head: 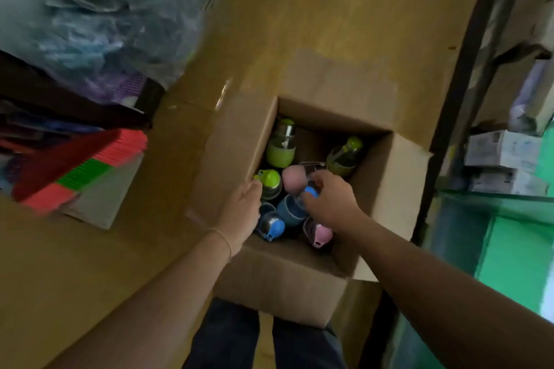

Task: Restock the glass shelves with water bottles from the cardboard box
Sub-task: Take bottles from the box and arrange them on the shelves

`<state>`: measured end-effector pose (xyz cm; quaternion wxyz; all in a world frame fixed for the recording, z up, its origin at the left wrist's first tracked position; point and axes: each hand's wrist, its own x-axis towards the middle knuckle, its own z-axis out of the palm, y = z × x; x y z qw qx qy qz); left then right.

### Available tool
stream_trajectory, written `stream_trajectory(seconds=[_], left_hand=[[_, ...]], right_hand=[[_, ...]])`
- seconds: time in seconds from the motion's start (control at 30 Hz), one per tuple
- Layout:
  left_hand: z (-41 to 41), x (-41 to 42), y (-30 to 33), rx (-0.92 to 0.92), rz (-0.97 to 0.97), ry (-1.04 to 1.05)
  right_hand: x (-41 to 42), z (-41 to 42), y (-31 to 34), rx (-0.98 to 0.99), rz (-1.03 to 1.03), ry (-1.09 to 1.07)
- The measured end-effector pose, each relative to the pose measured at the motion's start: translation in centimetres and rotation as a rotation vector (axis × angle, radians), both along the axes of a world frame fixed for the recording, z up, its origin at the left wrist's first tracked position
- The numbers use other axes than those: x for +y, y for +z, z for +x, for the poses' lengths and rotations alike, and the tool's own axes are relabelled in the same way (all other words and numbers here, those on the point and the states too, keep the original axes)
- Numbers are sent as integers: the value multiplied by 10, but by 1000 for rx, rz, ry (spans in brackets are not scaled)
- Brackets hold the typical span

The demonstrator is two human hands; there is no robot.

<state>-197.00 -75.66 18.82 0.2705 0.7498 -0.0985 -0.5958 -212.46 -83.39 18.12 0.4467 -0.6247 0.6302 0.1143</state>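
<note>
A person leans over an open cardboard box (287, 278) on the floor, where water bottles (280, 147) in green, blue and pink lie jumbled. The right hand (332, 201) curls its fingers around a blue-capped bottle (295, 204) near the box's middle. The left hand (244, 207), fingers straight, rests against the box's left inner wall beside a green-lidded bottle (269, 181). The glass shelves (494, 198) stand just right of the box. A clean lift likely means gripping the body rather than the cap, and drawing straight up so neighbouring bottles do not topple.
</note>
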Motion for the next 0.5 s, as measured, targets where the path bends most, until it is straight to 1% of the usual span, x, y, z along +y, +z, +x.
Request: stream_trajectory(seconds=[0.1, 0.27, 0.37, 0.5], left_hand=[[-8, 10, -59, 14, 35, 22], [-14, 22, -130, 85, 45, 168], [-13, 28, -149, 125, 54, 204], [-10, 31, -155, 162, 58, 245]], right_hand=[[1, 23, -66, -13, -10, 96], [9, 62, -163, 28, -89, 267], [15, 73, -195, 58, -101, 345], [16, 78, -211, 69, -148, 399]])
